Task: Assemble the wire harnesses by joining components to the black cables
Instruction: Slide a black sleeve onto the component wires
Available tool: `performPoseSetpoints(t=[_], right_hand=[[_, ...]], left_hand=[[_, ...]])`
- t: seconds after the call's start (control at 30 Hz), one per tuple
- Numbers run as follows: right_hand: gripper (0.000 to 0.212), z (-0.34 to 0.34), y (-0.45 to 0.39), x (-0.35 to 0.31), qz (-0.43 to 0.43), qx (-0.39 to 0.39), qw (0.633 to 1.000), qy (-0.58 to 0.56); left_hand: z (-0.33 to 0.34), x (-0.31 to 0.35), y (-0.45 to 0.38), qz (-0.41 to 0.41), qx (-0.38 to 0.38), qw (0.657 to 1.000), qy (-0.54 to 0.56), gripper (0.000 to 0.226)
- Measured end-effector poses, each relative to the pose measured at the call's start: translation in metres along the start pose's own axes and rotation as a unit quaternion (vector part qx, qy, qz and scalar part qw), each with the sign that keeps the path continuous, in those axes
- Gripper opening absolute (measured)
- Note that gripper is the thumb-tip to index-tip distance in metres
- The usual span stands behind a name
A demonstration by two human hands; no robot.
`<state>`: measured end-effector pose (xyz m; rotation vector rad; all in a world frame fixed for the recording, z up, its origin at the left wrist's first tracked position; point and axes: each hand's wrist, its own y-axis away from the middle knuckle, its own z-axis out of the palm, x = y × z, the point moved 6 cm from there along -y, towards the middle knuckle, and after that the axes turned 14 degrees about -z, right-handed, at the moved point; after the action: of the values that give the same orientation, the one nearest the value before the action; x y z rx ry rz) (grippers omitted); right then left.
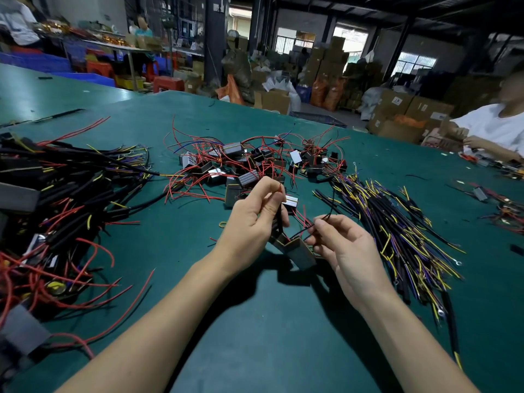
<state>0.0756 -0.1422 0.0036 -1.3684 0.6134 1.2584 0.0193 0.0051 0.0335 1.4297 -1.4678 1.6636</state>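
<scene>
Above the green table [255, 321], my left hand [252, 219] pinches a thin red wire and a black cable [279, 219] between thumb and fingers. Below it hangs a small dark box component [297, 249], held between both hands. My right hand [343, 251] pinches a thin black wire [326, 217] that leads from the box. A loose pile of box components with red wires [246, 165] lies just beyond my hands. Black cables with yellow and purple leads [397, 228] fan out to the right.
A heap of assembled harnesses [56, 211] covers the table's left side. Another person in a white shirt [493, 129] works at the far right edge beside more parts [504, 205]. Cardboard boxes, stools and shelves stand beyond the table.
</scene>
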Motion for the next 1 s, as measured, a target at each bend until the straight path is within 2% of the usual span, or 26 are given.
performPoseSetpoints(t=[0.2, 0.37, 0.57, 0.83, 0.93, 1.0], right_hand=[[0.017, 0.005, 0.0, -0.007, -0.061, -0.034, 0.996, 0.053], [0.012, 0.008, 0.002, -0.009, -0.1, -0.056, 0.989, 0.095], [0.011, -0.001, -0.002, -0.011, -0.086, -0.038, 0.994, 0.057], [0.009, -0.014, -0.008, -0.02, -0.126, -0.071, 0.975, 0.169], [0.009, -0.012, -0.008, -0.019, -0.111, -0.079, 0.981, 0.141], [0.009, -0.007, -0.006, -0.016, -0.095, -0.093, 0.986, 0.103]], left_hand=[[0.005, -0.002, 0.0, -0.027, -0.022, 0.999, 0.002, 0.013], [0.006, -0.01, -0.001, -0.061, -0.035, 0.997, 0.016, 0.013], [0.007, -0.013, 0.0, -0.073, -0.061, 0.995, 0.002, 0.015], [0.008, -0.011, 0.001, -0.083, -0.068, 0.994, 0.014, 0.017], [0.013, -0.012, 0.003, -0.084, -0.076, 0.994, -0.005, 0.019], [0.018, -0.012, 0.004, -0.08, -0.09, 0.992, -0.032, 0.013]])
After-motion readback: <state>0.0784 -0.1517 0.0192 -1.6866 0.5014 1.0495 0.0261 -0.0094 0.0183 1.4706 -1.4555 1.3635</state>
